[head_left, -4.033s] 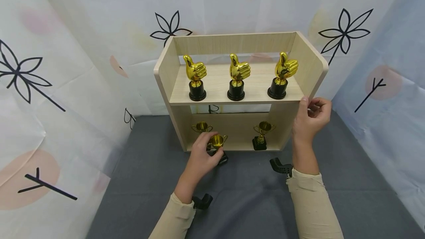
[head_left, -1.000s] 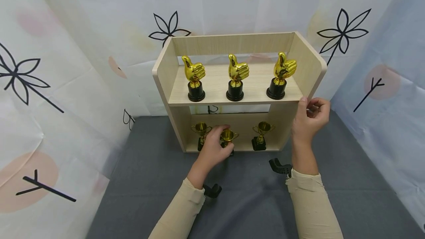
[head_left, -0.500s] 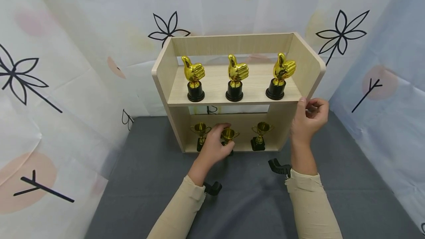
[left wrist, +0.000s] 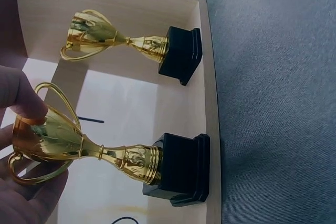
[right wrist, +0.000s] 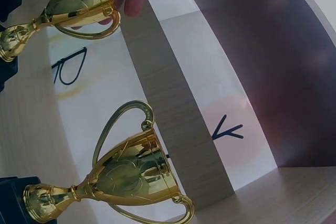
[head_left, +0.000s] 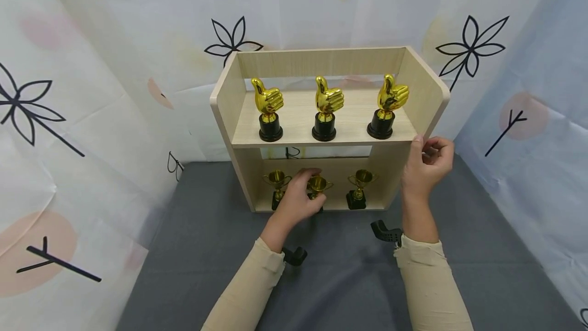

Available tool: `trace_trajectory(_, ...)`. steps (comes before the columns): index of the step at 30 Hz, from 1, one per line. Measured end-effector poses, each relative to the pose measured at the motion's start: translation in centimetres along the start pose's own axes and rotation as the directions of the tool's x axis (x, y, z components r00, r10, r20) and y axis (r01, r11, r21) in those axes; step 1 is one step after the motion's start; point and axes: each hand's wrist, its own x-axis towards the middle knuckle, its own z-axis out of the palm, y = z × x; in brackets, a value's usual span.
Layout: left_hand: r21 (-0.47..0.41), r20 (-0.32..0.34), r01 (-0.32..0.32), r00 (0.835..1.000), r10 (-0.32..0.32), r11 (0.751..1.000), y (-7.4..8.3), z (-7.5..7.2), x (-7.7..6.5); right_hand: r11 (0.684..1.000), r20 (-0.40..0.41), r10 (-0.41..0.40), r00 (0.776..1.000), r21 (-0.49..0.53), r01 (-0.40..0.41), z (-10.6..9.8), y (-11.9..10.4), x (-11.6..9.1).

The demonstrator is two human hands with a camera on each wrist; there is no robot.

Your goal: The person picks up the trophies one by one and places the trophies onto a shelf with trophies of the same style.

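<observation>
My left hand (head_left: 298,201) holds the gold trophy cup (left wrist: 52,135) in the middle of the lower shelf, thumb and fingers around its bowl. Its black base (left wrist: 181,166) stands upright on the lower board, close to the front edge. Similar trophy cups flank it, the left one (head_left: 277,180) partly behind my hand and the right one (head_left: 362,178) in full view. My right hand (head_left: 427,165) grips the right side panel of the wooden shelf unit (head_left: 331,60), thumb at the front edge and fingers curled outside.
On the upper shelf stand three gold thumbs-up trophies with round black bases: left (head_left: 270,109), middle (head_left: 327,109) and right (head_left: 388,106). Beneath the unit lies a grey cloth (head_left: 340,280). Pale printed fabric (head_left: 115,40) hangs behind and at both sides.
Over four seconds my left hand brought the trophy cup from in front of the unit rightward and back onto the lower shelf. In the last second it barely shifted. The right hand stayed put.
</observation>
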Motion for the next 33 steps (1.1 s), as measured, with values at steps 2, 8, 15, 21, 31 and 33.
trace_trajectory(2, -0.003, 0.008, 0.000, 1.000, 0.000, 1.000, -0.10, -0.04, 0.14, 1.000, 0.001, 0.002, 1.000, -0.002, -0.002, -0.01, 0.02, -0.05)
trace_trajectory(8, -0.022, 0.004, 0.017, 1.000, -0.017, 1.000, -0.32, -0.01, 0.35, 1.000, 0.001, 0.004, 1.000, -0.022, -0.004, 0.00, 0.07, -0.13)
trace_trajectory(15, -0.018, -0.004, 0.014, 1.000, -0.014, 1.000, -0.49, 0.09, 0.47, 1.000, -0.001, 0.007, 1.000, -0.029, -0.007, 0.04, 0.02, -0.18)
trace_trajectory(21, -0.013, 0.002, 0.015, 1.000, -0.015, 1.000, -0.59, 0.19, 0.47, 1.000, -0.001, 0.006, 1.000, -0.026, -0.006, 0.04, 0.06, -0.19)
trace_trajectory(31, -0.002, 0.008, 0.042, 0.999, -0.042, 0.999, -0.11, -0.12, 0.50, 1.000, -0.002, -0.003, 1.000, -0.004, 0.003, 0.15, 0.12, -0.05)
trace_trajectory(33, 0.008, 0.012, 0.045, 0.999, -0.045, 0.999, 0.00, -0.16, 0.51, 1.000, -0.002, -0.003, 1.000, -0.008, 0.003, 0.16, 0.13, -0.07)
